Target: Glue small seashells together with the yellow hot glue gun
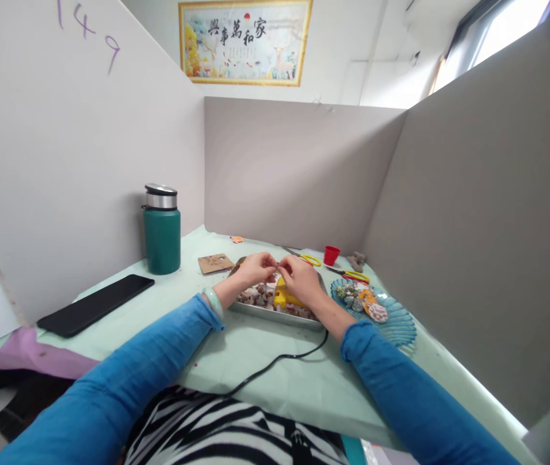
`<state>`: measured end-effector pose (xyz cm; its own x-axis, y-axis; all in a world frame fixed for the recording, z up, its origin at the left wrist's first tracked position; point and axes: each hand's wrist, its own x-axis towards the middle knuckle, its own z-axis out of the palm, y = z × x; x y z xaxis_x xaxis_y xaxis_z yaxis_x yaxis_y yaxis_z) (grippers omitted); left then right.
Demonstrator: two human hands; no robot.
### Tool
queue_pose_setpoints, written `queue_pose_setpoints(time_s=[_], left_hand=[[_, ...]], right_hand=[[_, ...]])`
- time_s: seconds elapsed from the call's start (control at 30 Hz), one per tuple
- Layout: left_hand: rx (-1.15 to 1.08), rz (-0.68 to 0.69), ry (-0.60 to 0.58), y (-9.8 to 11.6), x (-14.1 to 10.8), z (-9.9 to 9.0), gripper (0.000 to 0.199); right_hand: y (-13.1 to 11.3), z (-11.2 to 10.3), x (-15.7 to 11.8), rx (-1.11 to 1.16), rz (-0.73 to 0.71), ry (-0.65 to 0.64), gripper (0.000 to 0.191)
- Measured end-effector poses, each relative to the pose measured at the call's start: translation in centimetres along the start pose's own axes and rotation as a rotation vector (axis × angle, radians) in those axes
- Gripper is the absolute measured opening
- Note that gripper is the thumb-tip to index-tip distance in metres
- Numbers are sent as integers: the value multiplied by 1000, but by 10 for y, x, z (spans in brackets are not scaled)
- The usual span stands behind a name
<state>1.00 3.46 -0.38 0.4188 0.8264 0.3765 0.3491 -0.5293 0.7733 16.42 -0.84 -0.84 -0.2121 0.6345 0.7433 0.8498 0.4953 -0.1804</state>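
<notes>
My left hand and my right hand meet fingertip to fingertip above a metal tray. Both are closed in a pinch, and whatever sits between the fingers is too small to make out. Small brown and white pieces, which look like shells, lie in the tray under my hands. A yellow glue gun rests among them, partly covered by my right hand. Its black cord runs over the table's front edge. To the right, a blue glass plate carries several decorated round pieces.
A green bottle stands at the left, behind a black phone-like slab. Brown card lies left of the tray. Yellow-handled scissors, more scissors and a red cup are at the back right. Grey panels enclose the table.
</notes>
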Motion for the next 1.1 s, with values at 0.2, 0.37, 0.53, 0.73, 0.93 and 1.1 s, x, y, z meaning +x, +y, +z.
queue_pose_setpoints(time_s=[0.2, 0.37, 0.53, 0.73, 0.93, 1.1], left_hand=[[52, 14, 29, -2, 0, 1, 14], [100, 13, 38, -4, 1, 0, 18], [164, 40, 60, -1, -1, 1, 17], [165, -5, 35, 0, -3, 0, 17], [125, -58, 129, 1, 0, -4, 12], [120, -46, 165, 1, 1, -5, 11]], right_hand=[[-2, -1, 0, -65, -45, 2, 7], [-2, 0, 1, -111, -88, -2, 7], [-2, 0, 0, -112, -74, -15, 8], [-1, -1, 3, 8, 33, -68, 11], [9, -30, 18, -120, 201, -261, 29], [0, -52, 10, -266, 139, -785, 41]])
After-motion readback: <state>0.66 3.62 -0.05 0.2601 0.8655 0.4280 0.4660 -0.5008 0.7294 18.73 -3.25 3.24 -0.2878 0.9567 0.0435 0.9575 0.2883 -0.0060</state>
